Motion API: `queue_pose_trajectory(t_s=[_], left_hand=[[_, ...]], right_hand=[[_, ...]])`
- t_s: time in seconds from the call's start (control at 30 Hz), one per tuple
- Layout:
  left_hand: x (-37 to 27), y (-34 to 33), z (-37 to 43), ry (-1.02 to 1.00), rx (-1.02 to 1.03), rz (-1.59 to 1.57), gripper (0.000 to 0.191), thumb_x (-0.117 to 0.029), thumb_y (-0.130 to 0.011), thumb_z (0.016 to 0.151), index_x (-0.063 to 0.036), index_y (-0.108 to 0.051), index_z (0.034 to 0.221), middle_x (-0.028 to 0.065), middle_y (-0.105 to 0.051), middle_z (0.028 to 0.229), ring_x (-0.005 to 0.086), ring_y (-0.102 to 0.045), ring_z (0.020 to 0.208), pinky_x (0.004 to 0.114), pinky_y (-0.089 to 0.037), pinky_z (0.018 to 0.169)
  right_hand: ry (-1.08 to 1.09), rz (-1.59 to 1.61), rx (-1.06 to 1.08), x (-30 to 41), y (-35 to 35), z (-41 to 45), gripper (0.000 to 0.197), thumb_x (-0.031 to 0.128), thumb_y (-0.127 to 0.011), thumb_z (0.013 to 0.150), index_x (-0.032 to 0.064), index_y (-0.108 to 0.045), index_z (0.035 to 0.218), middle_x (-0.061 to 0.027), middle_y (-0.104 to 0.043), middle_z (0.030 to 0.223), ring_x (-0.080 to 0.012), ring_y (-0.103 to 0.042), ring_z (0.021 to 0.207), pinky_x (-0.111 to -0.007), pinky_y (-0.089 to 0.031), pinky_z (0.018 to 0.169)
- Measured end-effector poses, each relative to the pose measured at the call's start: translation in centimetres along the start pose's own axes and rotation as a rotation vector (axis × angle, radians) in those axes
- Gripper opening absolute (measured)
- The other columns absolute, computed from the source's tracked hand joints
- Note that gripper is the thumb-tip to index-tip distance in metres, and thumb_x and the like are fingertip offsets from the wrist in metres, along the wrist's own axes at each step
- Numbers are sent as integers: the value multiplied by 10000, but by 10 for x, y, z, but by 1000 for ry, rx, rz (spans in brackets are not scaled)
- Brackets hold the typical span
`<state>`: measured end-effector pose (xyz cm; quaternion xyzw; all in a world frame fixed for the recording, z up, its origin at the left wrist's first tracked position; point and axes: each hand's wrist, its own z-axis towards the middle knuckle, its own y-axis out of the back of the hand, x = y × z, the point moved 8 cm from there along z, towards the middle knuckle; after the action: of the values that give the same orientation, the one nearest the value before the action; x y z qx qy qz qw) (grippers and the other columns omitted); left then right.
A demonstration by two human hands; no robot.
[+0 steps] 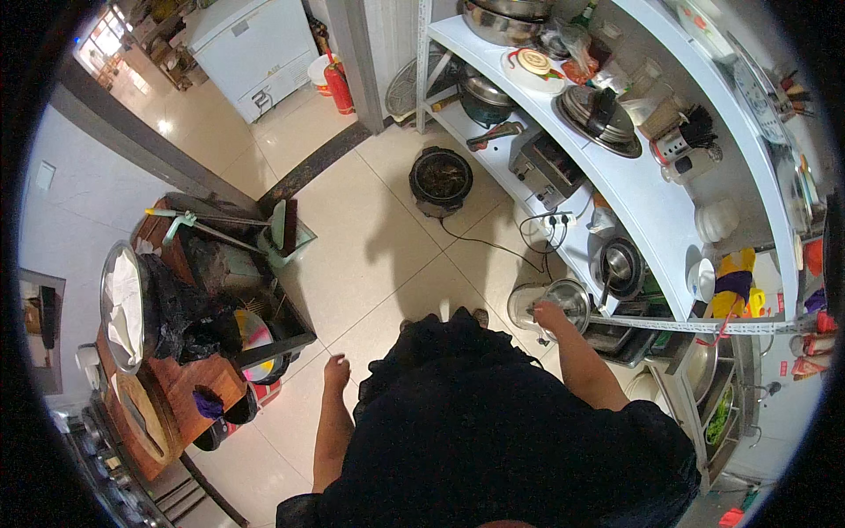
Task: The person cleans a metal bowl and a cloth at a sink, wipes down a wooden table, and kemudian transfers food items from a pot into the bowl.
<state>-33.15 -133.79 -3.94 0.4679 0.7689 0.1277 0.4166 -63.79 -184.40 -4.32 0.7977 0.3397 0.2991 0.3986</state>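
Note:
My right hand [547, 315] is at a glass lid [569, 305] with a metal rim, low at the right beside the shelving; its fingers look closed, but whether they grip the lid or the clear container [521, 307] beside it is hard to tell. Down at my left side hangs my left hand [337, 371], loosely curled above the tiled floor, with no object visible in it. On the floor ahead stands a round black electric cooker [441, 177], uncovered, with dark contents. Its cord runs to a white power strip [558, 220] on the lower shelf.
White shelving [594, 178] curves along the right, holding pans, plates and a countertop appliance [546, 170]. A broom and dustpan [285, 232] lean at the left near a wooden board [198, 389] and a large metal basin [123, 307]. Beyond the doorway are a chest freezer [264, 59] and a fire extinguisher [338, 86].

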Motion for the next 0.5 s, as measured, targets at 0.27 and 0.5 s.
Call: queue_pose_trajectory(t_s=[0.27,0.5], left_hand=[[188,-20,0,-253,103,653,230,-202,-485,730,-37,-608,833,144,-606,872,287,-578,799,400,-464,682],[122,-18,152,-121,98,349,185,-181,-493,747,-66,-611,832,99,-572,804,259,-515,747,397,-439,652]], right_hand=[[-42,227,86,112,22,73,297,249,-448,769,103,-582,991,-149,-581,964,-305,-548,903,-397,-422,797],[-73,19,263,105,40,127,341,270,-441,784,91,-551,1053,-124,-532,1092,-293,-500,1001,-378,-397,858]])
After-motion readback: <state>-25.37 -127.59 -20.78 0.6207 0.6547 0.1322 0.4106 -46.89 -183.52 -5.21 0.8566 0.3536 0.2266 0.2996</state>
